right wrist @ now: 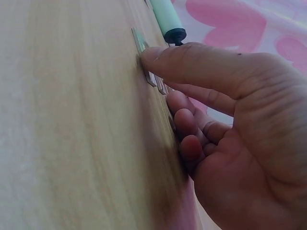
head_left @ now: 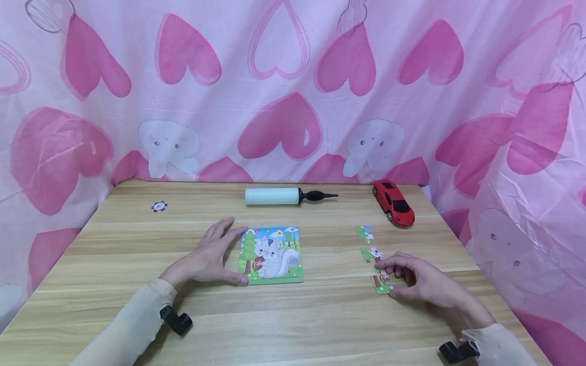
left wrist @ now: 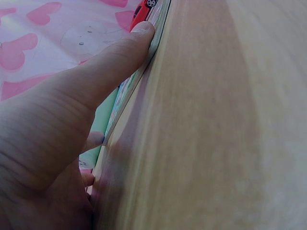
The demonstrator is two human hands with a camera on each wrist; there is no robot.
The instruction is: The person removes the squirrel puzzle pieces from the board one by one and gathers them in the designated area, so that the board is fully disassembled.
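A square jigsaw puzzle (head_left: 270, 254) with a grey squirrel picture lies flat on the table. My left hand (head_left: 208, 256) spans its left side, fingers stretched out; the index fingertip touches the upper left corner and the thumb (left wrist: 120, 57) the lower left one. To the right lies a column of loose pieces. My right hand (head_left: 426, 282) has thumb and index finger at opposite edges of the nearest puzzle piece (head_left: 381, 284), pinching it low at the table; the other fingers are curled. Farther up lie a middle piece (head_left: 366, 255) and a top piece (head_left: 364, 233).
A pale blue hand pump (head_left: 273, 196) with a black nozzle lies at the back middle. Right of it is a red toy car (head_left: 393, 203). A poker chip (head_left: 159, 206) lies at the back left. Pink heart-patterned cloth (head_left: 279, 117) hangs behind and beside the wooden table (head_left: 293, 325).
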